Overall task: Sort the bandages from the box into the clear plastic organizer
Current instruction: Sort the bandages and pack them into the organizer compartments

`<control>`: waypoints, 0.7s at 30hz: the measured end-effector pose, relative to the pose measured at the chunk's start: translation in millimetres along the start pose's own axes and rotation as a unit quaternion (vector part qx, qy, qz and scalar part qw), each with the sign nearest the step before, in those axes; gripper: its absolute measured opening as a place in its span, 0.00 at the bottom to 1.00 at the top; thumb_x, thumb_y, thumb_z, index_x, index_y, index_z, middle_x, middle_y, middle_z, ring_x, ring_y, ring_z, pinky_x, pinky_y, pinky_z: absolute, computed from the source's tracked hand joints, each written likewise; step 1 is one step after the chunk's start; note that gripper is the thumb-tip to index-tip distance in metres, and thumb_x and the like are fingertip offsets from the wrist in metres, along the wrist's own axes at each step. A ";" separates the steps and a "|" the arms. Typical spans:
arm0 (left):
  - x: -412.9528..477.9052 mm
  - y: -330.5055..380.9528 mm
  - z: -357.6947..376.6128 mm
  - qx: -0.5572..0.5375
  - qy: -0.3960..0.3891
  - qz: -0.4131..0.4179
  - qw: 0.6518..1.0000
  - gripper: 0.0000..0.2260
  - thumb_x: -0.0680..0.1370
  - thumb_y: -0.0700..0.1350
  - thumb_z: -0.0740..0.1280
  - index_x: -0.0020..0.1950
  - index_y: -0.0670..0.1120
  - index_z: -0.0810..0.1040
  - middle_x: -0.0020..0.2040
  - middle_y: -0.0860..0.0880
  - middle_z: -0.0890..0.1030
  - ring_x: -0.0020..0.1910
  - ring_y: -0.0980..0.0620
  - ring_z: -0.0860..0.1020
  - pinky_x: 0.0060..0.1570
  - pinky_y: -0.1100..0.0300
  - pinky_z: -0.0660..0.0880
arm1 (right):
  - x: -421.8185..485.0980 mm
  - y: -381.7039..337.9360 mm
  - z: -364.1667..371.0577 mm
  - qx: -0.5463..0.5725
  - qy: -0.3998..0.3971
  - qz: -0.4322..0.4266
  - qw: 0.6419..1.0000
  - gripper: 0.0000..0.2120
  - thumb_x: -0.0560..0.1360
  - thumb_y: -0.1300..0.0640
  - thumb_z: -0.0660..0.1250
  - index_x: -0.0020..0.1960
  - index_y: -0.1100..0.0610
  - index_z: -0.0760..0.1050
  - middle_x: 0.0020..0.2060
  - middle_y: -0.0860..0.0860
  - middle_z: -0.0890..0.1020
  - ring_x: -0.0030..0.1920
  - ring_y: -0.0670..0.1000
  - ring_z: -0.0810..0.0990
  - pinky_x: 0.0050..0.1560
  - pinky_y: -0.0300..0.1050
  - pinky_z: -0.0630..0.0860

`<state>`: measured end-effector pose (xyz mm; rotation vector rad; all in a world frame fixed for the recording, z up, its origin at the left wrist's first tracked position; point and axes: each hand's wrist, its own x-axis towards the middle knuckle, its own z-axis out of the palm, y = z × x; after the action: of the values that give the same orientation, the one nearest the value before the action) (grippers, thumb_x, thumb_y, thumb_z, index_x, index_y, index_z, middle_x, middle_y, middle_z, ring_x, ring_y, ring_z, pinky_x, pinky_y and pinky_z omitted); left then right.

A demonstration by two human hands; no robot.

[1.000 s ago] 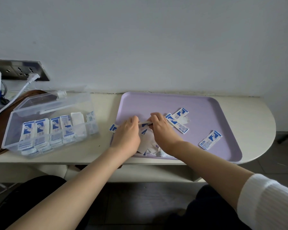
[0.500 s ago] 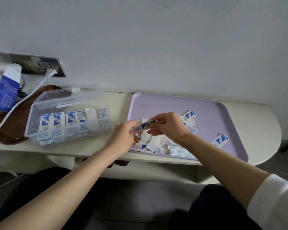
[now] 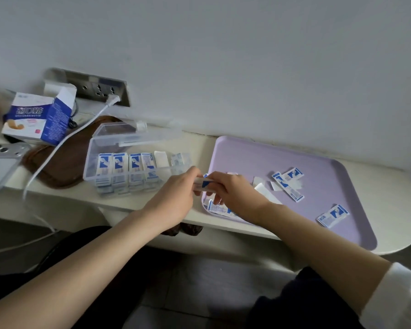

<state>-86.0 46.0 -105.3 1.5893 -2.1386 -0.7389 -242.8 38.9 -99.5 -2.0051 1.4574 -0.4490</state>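
Both hands [image 3: 176, 198] [image 3: 235, 193] pinch bandage [image 3: 205, 183], long axis left-right.

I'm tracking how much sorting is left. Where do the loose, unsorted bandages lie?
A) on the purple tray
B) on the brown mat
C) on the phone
A: the loose bandages lie scattered on the purple tray, to the right of the clear organizer, which holds the filed ones.
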 end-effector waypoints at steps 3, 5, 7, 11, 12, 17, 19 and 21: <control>-9.0 -9.9 -7.9 0.052 0.000 0.011 0.999 0.10 0.79 0.34 0.56 0.52 0.49 0.66 0.48 0.52 0.78 0.32 0.58 0.71 0.28 0.63 0.64 | 1.9 -7.8 2.7 -0.053 -0.009 -0.012 0.999 0.11 0.80 0.56 0.57 0.50 0.59 0.78 0.39 0.55 0.82 0.39 0.53 0.81 0.42 0.42 0.74; -14.4 -15.0 -15.7 0.075 0.011 0.022 0.997 0.12 0.79 0.33 0.56 0.51 0.51 0.66 0.48 0.52 0.79 0.36 0.54 0.75 0.33 0.56 0.72 | 4.1 -14.8 3.8 -0.054 -0.017 -0.017 0.998 0.11 0.79 0.57 0.59 0.48 0.61 0.78 0.37 0.57 0.82 0.38 0.55 0.81 0.44 0.48 0.77; -18.0 -19.1 -25.6 0.097 0.022 0.035 0.994 0.12 0.78 0.33 0.57 0.53 0.50 0.69 0.49 0.52 0.80 0.41 0.53 0.77 0.40 0.52 0.76 | 5.3 -24.1 4.6 -0.006 -0.027 -0.018 0.999 0.09 0.79 0.59 0.61 0.44 0.61 0.78 0.35 0.55 0.80 0.33 0.53 0.80 0.42 0.46 0.79; -22.7 -25.2 -47.6 0.113 0.024 0.035 0.993 0.13 0.79 0.33 0.57 0.57 0.48 0.72 0.47 0.52 0.78 0.43 0.52 0.77 0.42 0.55 0.76 | 8.1 -37.6 7.3 0.052 -0.038 -0.046 0.997 0.10 0.79 0.61 0.60 0.39 0.54 0.74 0.31 0.47 0.77 0.28 0.45 0.77 0.36 0.36 0.77; -22.9 -27.2 -51.9 0.115 0.028 0.034 0.992 0.13 0.79 0.33 0.58 0.57 0.49 0.72 0.47 0.51 0.78 0.42 0.52 0.77 0.42 0.54 0.76 | 8.9 -39.1 9.1 0.048 -0.038 -0.057 0.997 0.09 0.79 0.61 0.60 0.41 0.55 0.74 0.31 0.45 0.77 0.28 0.43 0.77 0.36 0.33 0.76; -26.8 -32.8 -67.1 0.064 0.049 0.033 0.996 0.04 0.81 0.41 0.57 0.51 0.49 0.69 0.40 0.53 0.73 0.37 0.56 0.72 0.32 0.62 0.66 | 12.8 -45.2 16.6 0.048 -0.011 -0.085 0.995 0.08 0.80 0.60 0.58 0.54 0.55 0.75 0.36 0.45 0.78 0.33 0.41 0.79 0.40 0.28 0.74; -27.0 -34.3 -71.5 0.029 0.081 0.035 0.996 0.03 0.82 0.43 0.57 0.51 0.48 0.70 0.42 0.53 0.74 0.40 0.55 0.73 0.36 0.60 0.67 | 14.8 -47.0 20.8 0.045 0.015 -0.086 0.995 0.08 0.80 0.58 0.58 0.57 0.55 0.73 0.35 0.43 0.78 0.32 0.42 0.78 0.39 0.29 0.74; -25.7 -38.9 -74.3 0.009 0.110 0.030 0.993 0.04 0.82 0.44 0.56 0.51 0.47 0.70 0.45 0.52 0.75 0.43 0.53 0.74 0.40 0.57 0.70 | 16.4 -49.8 27.2 0.029 0.052 -0.094 0.994 0.09 0.80 0.58 0.58 0.60 0.55 0.71 0.36 0.42 0.78 0.31 0.42 0.77 0.38 0.31 0.74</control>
<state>-5.8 47.9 -69.9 1.5303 -2.0292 -0.5010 -184.8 41.2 -89.0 -2.1076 1.3048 -0.6781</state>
